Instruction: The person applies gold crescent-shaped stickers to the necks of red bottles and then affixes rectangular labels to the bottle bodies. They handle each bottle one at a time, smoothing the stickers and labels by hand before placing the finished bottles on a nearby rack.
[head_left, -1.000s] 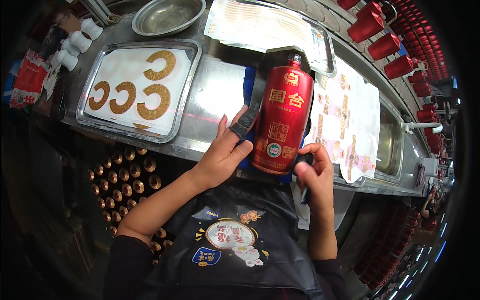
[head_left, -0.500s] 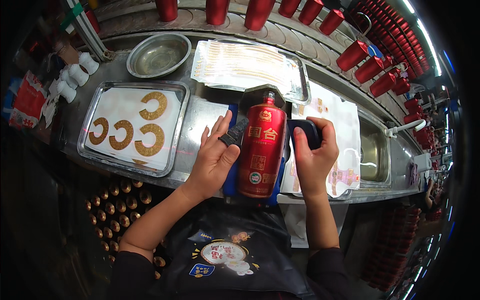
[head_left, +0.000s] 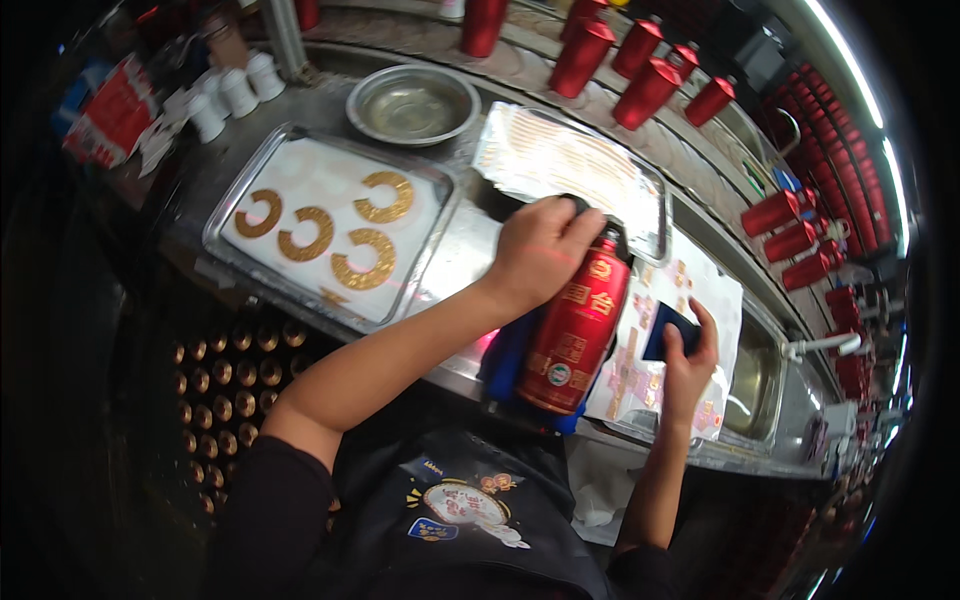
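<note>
A red bottle (head_left: 578, 335) with gold decoration lies tilted on a blue-and-black stand (head_left: 507, 350), its neck pointing away from me. My left hand (head_left: 545, 245) reaches across to the neck end, fingers curled down beside a dark piece of material (head_left: 574, 203); what they grip is hidden. To the right of the bottle, my right hand (head_left: 690, 362) pinches a dark blue flat pad (head_left: 670, 332) between thumb and fingers, above a white sheet of decals (head_left: 640, 385).
A steel tray (head_left: 447, 190) at left holds gold C-shaped decals. Behind it stands a metal bowl (head_left: 413, 105). Another tray (head_left: 660, 215) carries strips. A sink (head_left: 762, 385) lies right; red bottles (head_left: 650, 92) line a conveyor (head_left: 540, 50) at the back.
My left hand has swung from the bottle's left side up to its neck end. My right hand, still with the pad, has moved away from the bottle. The whole view has tilted.
</note>
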